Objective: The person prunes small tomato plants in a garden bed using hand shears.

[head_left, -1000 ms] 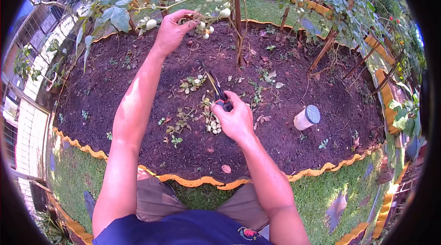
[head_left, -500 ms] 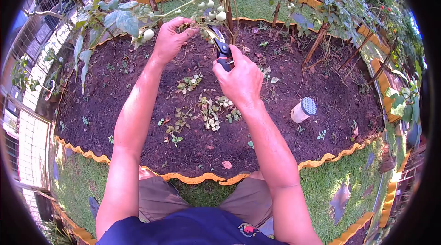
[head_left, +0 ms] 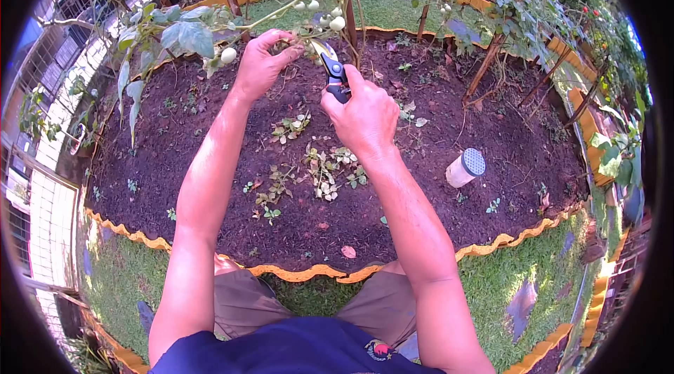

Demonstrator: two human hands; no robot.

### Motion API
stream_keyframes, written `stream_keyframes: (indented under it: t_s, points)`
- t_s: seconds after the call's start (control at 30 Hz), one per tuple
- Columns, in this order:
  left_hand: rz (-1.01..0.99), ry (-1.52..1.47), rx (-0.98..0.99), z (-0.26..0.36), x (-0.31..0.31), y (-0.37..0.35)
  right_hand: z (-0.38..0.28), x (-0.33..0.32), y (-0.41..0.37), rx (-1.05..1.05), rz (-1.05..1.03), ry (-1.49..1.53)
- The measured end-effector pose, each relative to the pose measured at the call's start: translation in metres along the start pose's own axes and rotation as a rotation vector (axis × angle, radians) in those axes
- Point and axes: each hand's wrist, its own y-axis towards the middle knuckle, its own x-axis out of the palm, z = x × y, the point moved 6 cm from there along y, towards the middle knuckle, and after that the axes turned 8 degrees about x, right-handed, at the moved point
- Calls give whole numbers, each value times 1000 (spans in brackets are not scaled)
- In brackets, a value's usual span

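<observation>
Black-handled pruning shears (head_left: 331,71), clasped by the right hand (head_left: 365,118), are pointed up-left at a green stem (head_left: 293,43) pinched by the left hand (head_left: 261,65) fingers.

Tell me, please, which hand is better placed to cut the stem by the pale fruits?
Right. The right hand holds the pruning shears, blades pointing at the stem; the left hand pinches that stem beside the pale fruits and carries no tool.

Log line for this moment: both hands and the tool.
left hand: pinching stem at tomato cluster | right hand: gripping pruning shears, blades by cluster | white canister: on soil
</observation>
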Motion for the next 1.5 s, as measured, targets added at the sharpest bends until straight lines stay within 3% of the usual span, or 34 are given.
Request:
stream_keyframes:
  t_s: [0.2, 0.3, 0.43, 0.57, 0.7, 0.87, 0.93, 1.0, 1.03, 1.13, 1.3, 1.4, 1.5]
  points:
    - [-30, -22, -94, 0, 4, 4, 6, 0, 0, 37, 3, -16]
    - [51, 212, -122, 1, -1, 4, 14, -3, -1, 111, -55, -34]
    - [235, 125, -117, -15, -14, -7, 31, -4, -4, 230, -125, 8]
    - [531, 64, 40, -31, -43, -25, 39, -11, -5, 272, -128, 65]
    - [708, -47, -3, -47, -60, -45, 43, -15, -6, 311, -120, 82]
    - [648, -92, -148, -81, -49, -75, 46, -18, -4, 338, -129, 109]
    - [289, 38, -369, -107, -33, -85, 46, -18, -5, 359, -141, 131]
    - [249, 705, -186, -100, -28, -93, 45, -18, -6, 358, -134, 133]
    - [208, 535, -311, -114, -34, -90, 46, -17, -7, 345, -118, 125]
    - [393, -6, -443, -120, -41, -74, 45, -13, -7, 362, -175, 107]
    - [227, -303, -123, -94, -34, -15, 44, 4, -10, 363, -268, 72]
    - [72, -351, -127, -98, -21, 3, 43, 18, -15, 403, -441, 74]
    - [44, -352, -162, -100, -10, 0, 42, 36, -23, 401, -431, 118]
